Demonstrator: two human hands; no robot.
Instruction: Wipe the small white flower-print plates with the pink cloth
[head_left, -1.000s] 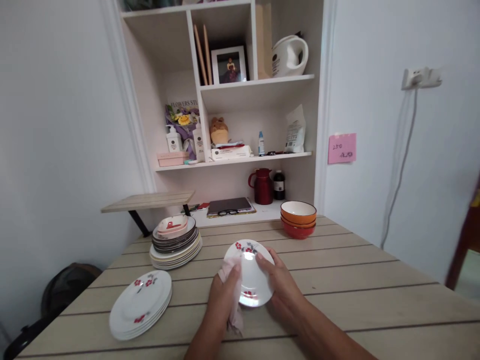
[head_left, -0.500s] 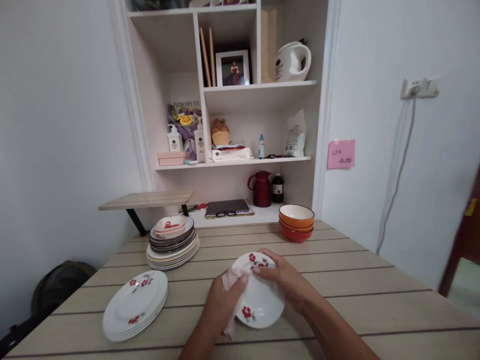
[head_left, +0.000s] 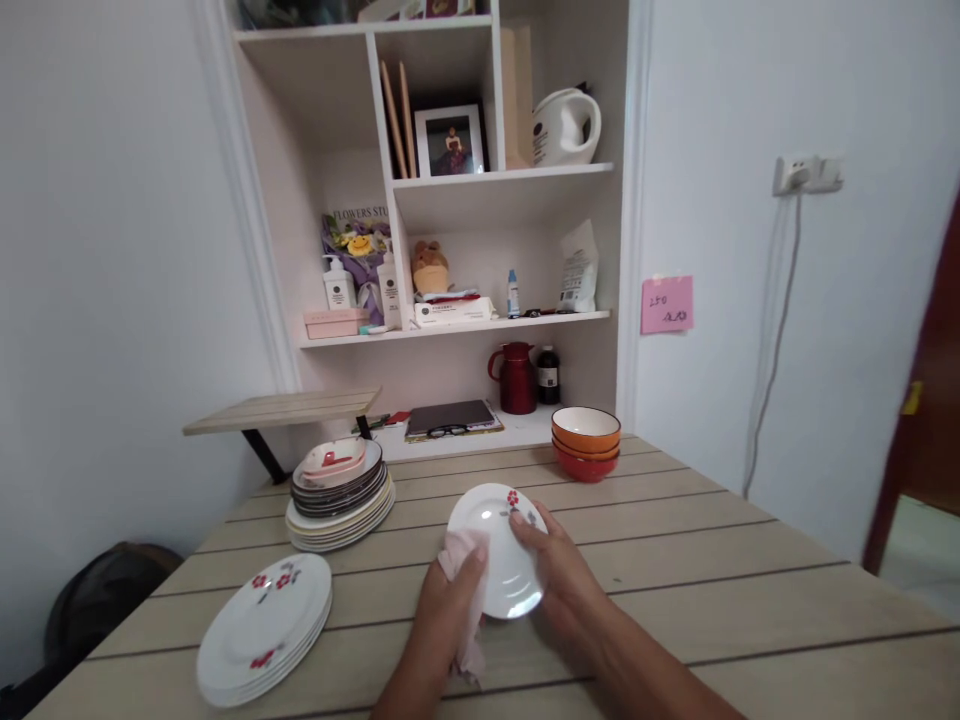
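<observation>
A white plate with red flowers (head_left: pixel 504 555) is held tilted above the table between my two hands. My right hand (head_left: pixel 559 565) grips its right edge, thumb on the upper face and the other fingers behind. With my left hand (head_left: pixel 454 595) I pinch a pale pink cloth (head_left: pixel 471 640) over the plate's left rim; the cloth's loose end hangs below. To the left lies a stack of matching flowered plates (head_left: pixel 262 630), apart from my hands.
Behind that stack stands a taller pile of mixed plates (head_left: pixel 341 510) topped by pink dishes (head_left: pixel 334 458). Orange and red bowls (head_left: pixel 586 445) are stacked at the back right. A small raised wooden shelf (head_left: pixel 285 408), a laptop-like dark slab (head_left: pixel 450 417) and a red jug (head_left: pixel 517 380) line the back.
The held plate has turned in my hands, so its flowers sit at different places on the rim, and it has risen slightly. The camera view has shifted a little.
</observation>
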